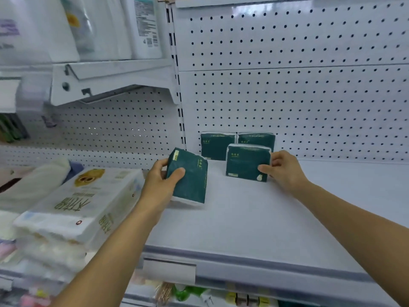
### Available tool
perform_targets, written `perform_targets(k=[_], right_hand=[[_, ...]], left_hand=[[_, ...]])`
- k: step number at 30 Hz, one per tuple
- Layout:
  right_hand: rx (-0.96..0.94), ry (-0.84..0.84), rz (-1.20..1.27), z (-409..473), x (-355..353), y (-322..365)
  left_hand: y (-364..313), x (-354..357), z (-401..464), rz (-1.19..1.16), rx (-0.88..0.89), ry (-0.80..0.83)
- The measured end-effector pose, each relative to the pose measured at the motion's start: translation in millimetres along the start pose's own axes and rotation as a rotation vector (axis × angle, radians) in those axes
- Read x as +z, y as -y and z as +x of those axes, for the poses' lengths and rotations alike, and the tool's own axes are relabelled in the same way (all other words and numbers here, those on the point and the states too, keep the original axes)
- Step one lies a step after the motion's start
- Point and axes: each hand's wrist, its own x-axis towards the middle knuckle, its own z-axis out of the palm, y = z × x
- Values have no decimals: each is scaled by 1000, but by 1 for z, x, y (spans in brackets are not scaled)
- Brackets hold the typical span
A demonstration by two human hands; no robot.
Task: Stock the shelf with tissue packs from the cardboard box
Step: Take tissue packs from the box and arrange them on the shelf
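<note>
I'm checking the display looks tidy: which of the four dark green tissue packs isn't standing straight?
The dark green tissue pack gripped by the left hand, tilted at the white shelf's left edge. The other three stand upright.

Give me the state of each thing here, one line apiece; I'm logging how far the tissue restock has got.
left hand: grips a tilted green pack.
tilted green pack: held, lower corner at the shelf.
right hand: holds the front upright pack's side.
front upright pack: standing on the shelf.
two back packs: upright, side by side at the pegboard.
shelf: mostly bare.
</note>
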Motion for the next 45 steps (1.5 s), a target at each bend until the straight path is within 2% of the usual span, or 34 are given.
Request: perform_targets(k=[7, 12, 17, 27, 30, 33, 35, 36, 38, 40, 42, 45], right_hand=[[19, -78, -16, 19, -76, -26], [38, -196, -23, 34, -114, -39], [59, -268, -10, 54, -112, -46], [49, -261, -13, 77, -103, -50], [79, -349, -81, 73, -105, -58], [-6, -446, -109, 58, -101, -51], [-115, -396, -49, 42, -95, -37], [-148, -317, 3, 32, -91, -28], [-120, -12, 64, 11, -80, -11], [-15, 283, 87, -8, -66, 1], [44, 348, 185, -16, -59, 3], [69, 266, 329, -17, -71, -3]], left_hand=[[-2, 51, 19, 44, -17, 140], [-9, 83, 30, 94, -21, 207], [-12, 103, 38, 134, -12, 221], [-15, 131, 48, 154, -3, 265], [-16, 135, 46, 120, 3, 288], [-17, 140, 42, 71, -23, 287], [-17, 145, 39, 31, -65, 296], [-17, 149, 38, -21, -96, 300], [-19, 157, 32, -211, -148, 307], [-21, 167, 24, -383, -138, 324], [-23, 177, 15, -462, -110, 353], [-26, 188, 2, -354, -85, 353]])
